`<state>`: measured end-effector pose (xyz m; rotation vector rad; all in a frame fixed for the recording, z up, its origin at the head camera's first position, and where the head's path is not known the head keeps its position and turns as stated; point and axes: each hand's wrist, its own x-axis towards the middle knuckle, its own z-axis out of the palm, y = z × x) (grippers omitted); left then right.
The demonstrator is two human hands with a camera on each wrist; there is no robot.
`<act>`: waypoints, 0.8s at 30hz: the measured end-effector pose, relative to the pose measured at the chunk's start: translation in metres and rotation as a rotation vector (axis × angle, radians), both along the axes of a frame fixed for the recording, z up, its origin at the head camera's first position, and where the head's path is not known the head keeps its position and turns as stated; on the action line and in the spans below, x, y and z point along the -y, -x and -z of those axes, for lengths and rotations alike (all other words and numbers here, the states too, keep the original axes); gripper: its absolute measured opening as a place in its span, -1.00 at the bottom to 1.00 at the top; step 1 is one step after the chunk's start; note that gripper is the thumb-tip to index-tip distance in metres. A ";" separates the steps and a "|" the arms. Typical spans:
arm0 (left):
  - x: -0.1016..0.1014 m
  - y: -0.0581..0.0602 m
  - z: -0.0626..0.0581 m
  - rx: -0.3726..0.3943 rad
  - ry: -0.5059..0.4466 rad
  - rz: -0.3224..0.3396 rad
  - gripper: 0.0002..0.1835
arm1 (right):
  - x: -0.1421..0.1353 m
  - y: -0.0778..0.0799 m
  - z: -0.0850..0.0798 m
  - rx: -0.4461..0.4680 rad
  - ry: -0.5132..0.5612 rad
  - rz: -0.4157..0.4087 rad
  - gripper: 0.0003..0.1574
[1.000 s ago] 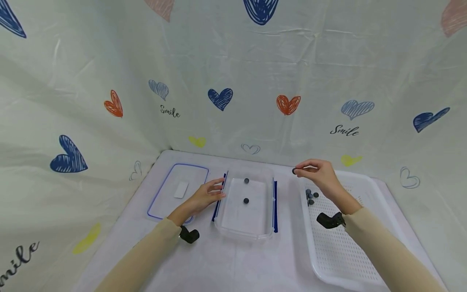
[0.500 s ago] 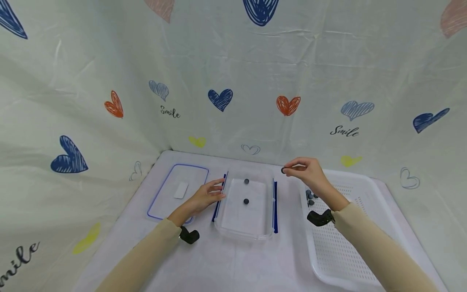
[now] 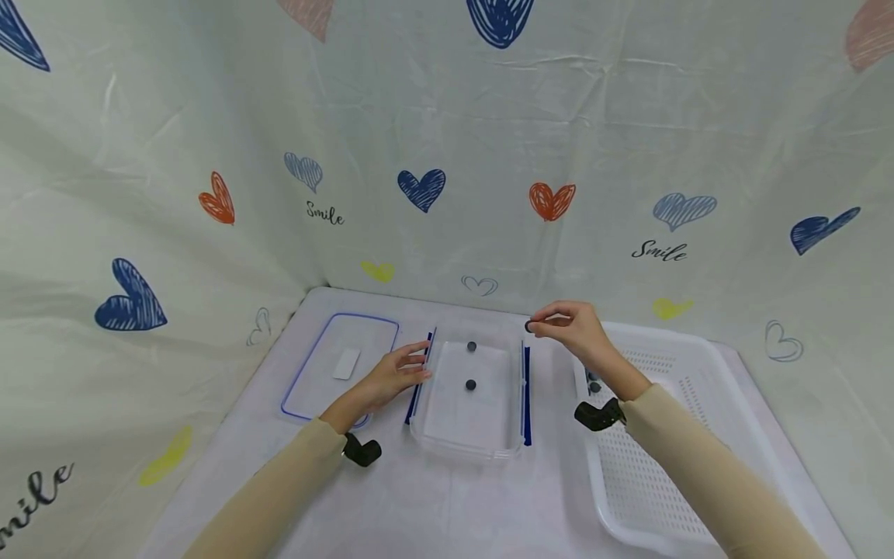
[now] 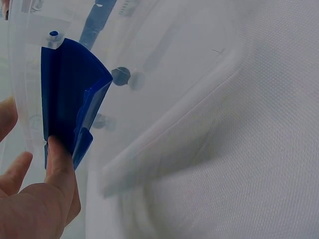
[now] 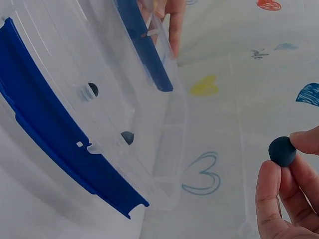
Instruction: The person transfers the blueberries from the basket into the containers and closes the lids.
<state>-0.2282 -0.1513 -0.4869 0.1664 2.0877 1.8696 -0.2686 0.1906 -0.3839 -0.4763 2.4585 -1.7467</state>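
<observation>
My right hand (image 3: 576, 334) pinches a small dark blue-grey ball (image 5: 282, 151) between thumb and fingertips. In the head view it hovers near the far right corner of a clear plastic box (image 3: 466, 449) with blue side latches (image 3: 527, 396). My left hand (image 3: 391, 378) rests against the box's left side with fingers spread. In the left wrist view its thumb touches the lowered blue latch (image 4: 70, 94), while other fingers lie near the rim. Inside the box sit two similar balls, one farther back (image 3: 471, 347) and one near the middle (image 3: 471, 385).
A white perforated basket (image 3: 646, 481) stands on the right, with several dark balls (image 3: 594, 387) at its left side, partly hidden by my right hand. Left of the box lies a clear lid (image 3: 307, 380) with a blue edge. A heart-printed curtain (image 3: 489, 116) hangs behind the table.
My right hand has moved left with the ball, from over the basket to beside the box's far right corner. My left hand has stayed at the box.
</observation>
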 end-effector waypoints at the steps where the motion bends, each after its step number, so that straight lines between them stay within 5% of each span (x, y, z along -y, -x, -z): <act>1: 0.000 0.000 0.000 -0.001 0.000 -0.001 -0.27 | 0.002 0.000 0.001 -0.001 0.000 -0.002 -0.68; 24: 0.000 -0.001 -0.003 0.002 0.000 -0.003 -0.26 | 0.024 0.001 0.021 0.045 -0.013 -0.032 -0.70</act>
